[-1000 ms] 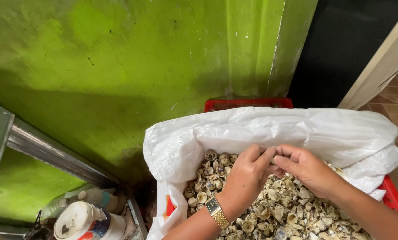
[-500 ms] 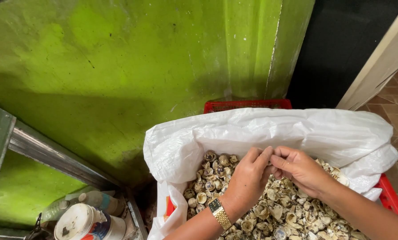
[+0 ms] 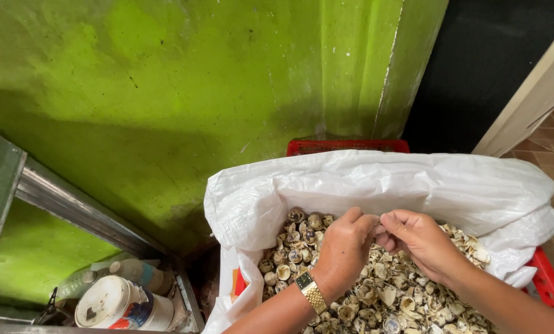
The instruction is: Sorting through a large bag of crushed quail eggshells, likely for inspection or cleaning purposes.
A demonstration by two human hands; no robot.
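Both hands are meeting over the heap of broken eggshells filling the white sack, at about 5 o'clock in the view. The left hand and right hand are pinching narrow on something too small to identify. The shells beneath the fingertips look light, brittle and crumbly, so they are probably best pinched gently by their rims.

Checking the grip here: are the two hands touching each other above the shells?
Touching. The head view shows the left hand and right hand with fingertips meeting, no gap visible, just above the shells in the white sack.
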